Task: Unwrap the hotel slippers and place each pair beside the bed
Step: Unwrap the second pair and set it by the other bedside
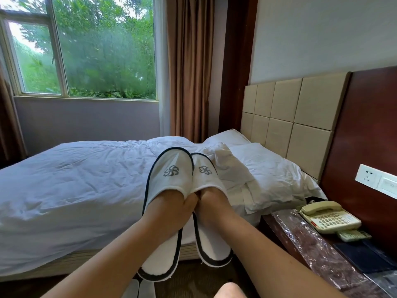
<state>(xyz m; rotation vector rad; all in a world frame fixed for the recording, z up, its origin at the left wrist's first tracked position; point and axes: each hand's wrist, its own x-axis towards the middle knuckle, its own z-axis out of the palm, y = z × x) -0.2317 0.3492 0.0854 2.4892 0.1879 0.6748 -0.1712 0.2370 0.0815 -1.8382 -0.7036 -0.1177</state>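
Item 1. Left grip [169, 203]: a bare hand pushed into the white left slipper [171, 168]. The fingers are hidden under the upper and only the thumb shows at the opening, so how far it is closed cannot be told.

Item 2. Right grip [211, 201]: a bare hand inside the right slipper [206, 171], fingers likewise hidden; its closure cannot be told.

Item 3. The pair: white terry, dark piping, and a grey swirl emblem on each toe. The slippers are held side by side with toes up and inner edges touching, and the heels hang below the wrists. Each holds one hand.

Item 4. Bed [75, 179]: directly beyond both grips, with a rumpled white duvet.

Item 5. Pillows [268, 168]: beyond and right of the right grip, against a beige panelled headboard [296, 117].

Item 6. Bedside tabletop [311, 244]: right of the right grip, under clear film. It carries a cream telephone [328, 218] and a dark folder [361, 257].

Item 7. Window [96, 50] and brown curtain [189, 61]: far beyond the grips.
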